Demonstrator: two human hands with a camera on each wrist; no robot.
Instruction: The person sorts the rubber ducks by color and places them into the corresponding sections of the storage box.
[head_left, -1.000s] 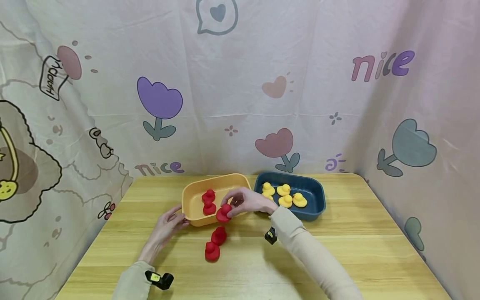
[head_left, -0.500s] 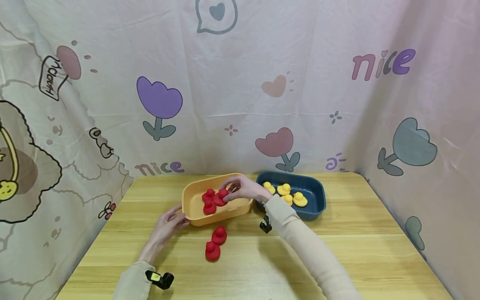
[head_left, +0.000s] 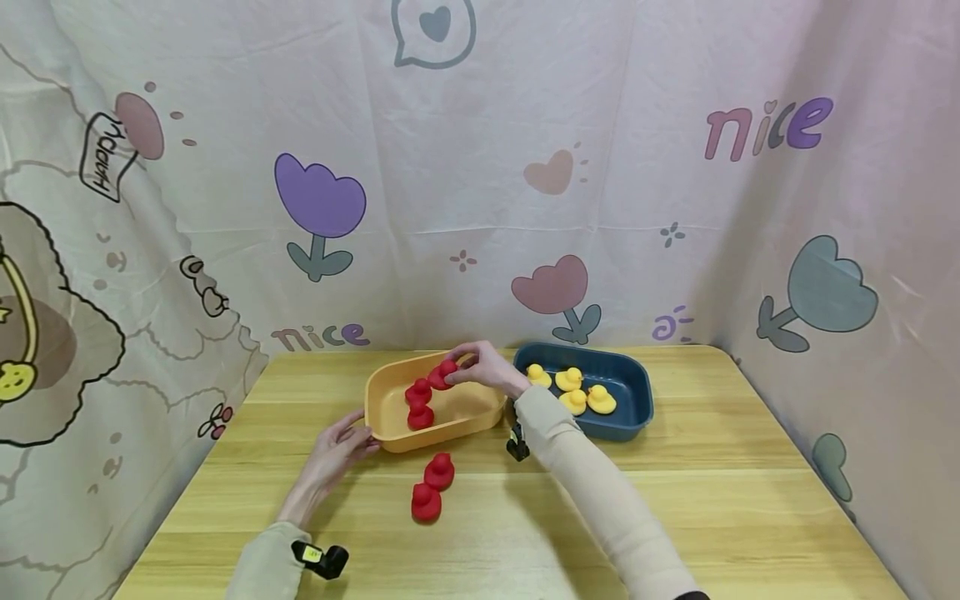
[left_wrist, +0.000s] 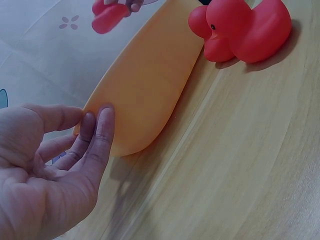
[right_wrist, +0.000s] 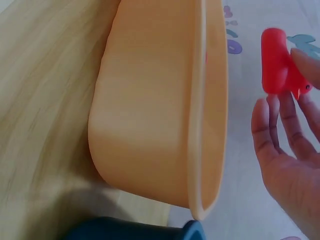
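In the head view, my right hand (head_left: 482, 367) pinches a red rubber duck (head_left: 444, 375) over the back of the yellow-orange tub (head_left: 386, 437). The right wrist view shows that duck (right_wrist: 275, 60) between thumb and fingertips, above the tub's rim (right_wrist: 196, 125). Two more red ducks (head_left: 420, 416) sit inside the tub at its left. My left hand (head_left: 337, 450) grips the tub's near left corner, thumb at the rim and fingers (left_wrist: 102, 132) against the outer wall. On the table in front of the tub, two red ducks (head_left: 427, 503) stand close together.
A dark blue tub (head_left: 630, 425) stands right beside the orange one, with several yellow ducks (head_left: 601, 400) in it. Both are near the back edge of the wooden table (head_left: 675, 517). A printed curtain (head_left: 450, 167) hangs behind and at the sides.
My right hand has carried the red duck from the tub's front edge, over its inside, toward the back. The left hand stays on the corner.
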